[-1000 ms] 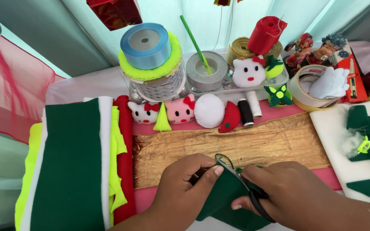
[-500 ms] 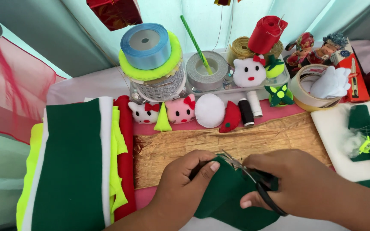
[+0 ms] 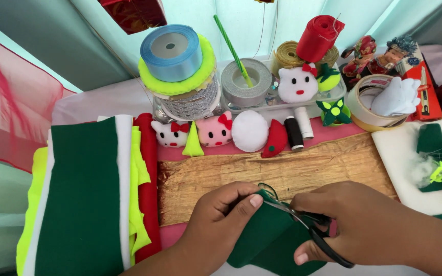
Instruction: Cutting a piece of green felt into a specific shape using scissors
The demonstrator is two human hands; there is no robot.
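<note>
Two hands work at the bottom centre of the head view. The left hand [image 3: 221,217] pinches the upper edge of a folded piece of green felt [image 3: 267,240], thumb and fingers closed narrowly on it. The right hand [image 3: 354,225] is wrapped around the black handles of the scissors [image 3: 308,230], whose blades sit against the top of the felt near the left thumb. The felt lies at the lower middle of the frame, just over the near edge of a gold crinkled cloth [image 3: 282,171]. At the lower left is a stack of felt sheets [image 3: 83,199] in green, white, yellow and red. Across the upper middle stand ribbon spools [image 3: 172,51], a grey tape roll [image 3: 245,82] and small plush cat faces [image 3: 213,130]
</note>
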